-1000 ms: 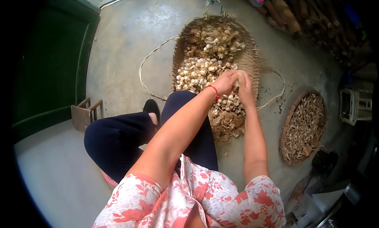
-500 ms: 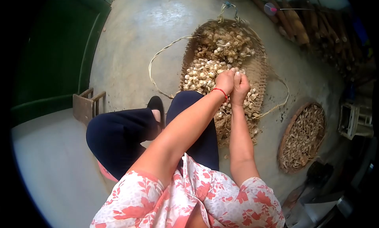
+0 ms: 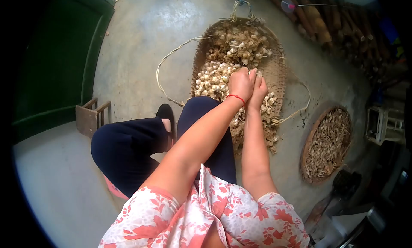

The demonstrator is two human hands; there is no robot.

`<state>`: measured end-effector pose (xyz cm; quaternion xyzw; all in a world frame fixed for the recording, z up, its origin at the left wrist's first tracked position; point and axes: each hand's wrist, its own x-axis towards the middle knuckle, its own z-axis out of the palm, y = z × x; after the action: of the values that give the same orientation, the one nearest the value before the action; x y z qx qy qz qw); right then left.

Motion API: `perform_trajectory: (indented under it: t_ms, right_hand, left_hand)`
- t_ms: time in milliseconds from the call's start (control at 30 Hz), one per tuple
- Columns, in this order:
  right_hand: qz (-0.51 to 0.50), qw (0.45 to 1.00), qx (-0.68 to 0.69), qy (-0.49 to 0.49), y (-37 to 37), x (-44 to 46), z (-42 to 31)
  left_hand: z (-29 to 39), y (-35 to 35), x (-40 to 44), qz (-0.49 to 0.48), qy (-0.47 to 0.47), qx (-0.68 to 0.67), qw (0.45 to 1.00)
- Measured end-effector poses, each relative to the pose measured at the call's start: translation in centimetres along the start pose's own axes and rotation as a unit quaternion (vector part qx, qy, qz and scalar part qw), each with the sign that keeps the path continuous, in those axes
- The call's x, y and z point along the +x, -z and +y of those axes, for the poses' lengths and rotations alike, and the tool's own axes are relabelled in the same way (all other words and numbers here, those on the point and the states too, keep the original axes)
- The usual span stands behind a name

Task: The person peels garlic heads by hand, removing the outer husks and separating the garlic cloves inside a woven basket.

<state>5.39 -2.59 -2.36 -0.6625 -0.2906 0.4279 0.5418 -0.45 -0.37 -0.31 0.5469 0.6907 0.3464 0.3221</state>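
Observation:
My left hand point(image 3: 241, 83), with a red string bracelet at the wrist, is closed in a pinch and pressed against my right hand point(image 3: 258, 92), whose fingers are also curled shut. Both are held over a long woven basket point(image 3: 277, 72). Whatever lies between the fingers is mostly hidden; only a pale bit shows at the tips. Cleaned whitish garlic bulbs point(image 3: 210, 78) lie heaped just left of my hands. Beyond them sits a browner pile of garlic point(image 3: 236, 44) with dry stalks and roots. More garlic point(image 3: 268, 138) is at the near end, partly behind my right forearm.
Rope handles point(image 3: 159, 76) loop out from the basket's sides and far end. At right stands a round tray point(image 3: 305, 162) of dry, shrivelled pieces. A small wooden stool point(image 3: 88, 119) is at left, a wooden frame point(image 3: 377, 125) at far right. Logs point(image 3: 317, 22) are stacked behind.
The view has shifted slightly, so the basket and tray appear a little further left and up. My hands stay pressed together above the garlic, with the wrists slightly turned.

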Motion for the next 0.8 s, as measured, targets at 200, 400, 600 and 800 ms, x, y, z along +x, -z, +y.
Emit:
perform_trajectory:
  t_ms: [200, 400, 600, 800]
  right_hand:
    - [-0.026, 0.957, 0.263, -0.117, 1.2, 0.0, -0.7]
    - [-0.026, 0.981, 0.174, -0.078, 1.7, 0.6, -1.6]
    - [-0.119, 0.991, -0.008, 0.060, 2.5, -0.3, -1.3]
    - [-0.171, 0.979, -0.017, 0.111, 3.1, 0.5, -1.6]
  left_hand:
    - [0.9, 1.4, -0.7, -0.087, -0.169, 0.058, 0.980]
    - [1.8, 1.4, -0.2, -0.112, 0.028, -0.148, 0.982]
    - [-0.9, 0.2, 1.5, -0.195, 0.243, -0.288, 0.905]
    - [-0.1, 2.4, 1.4, -0.374, 0.339, -0.434, 0.746]
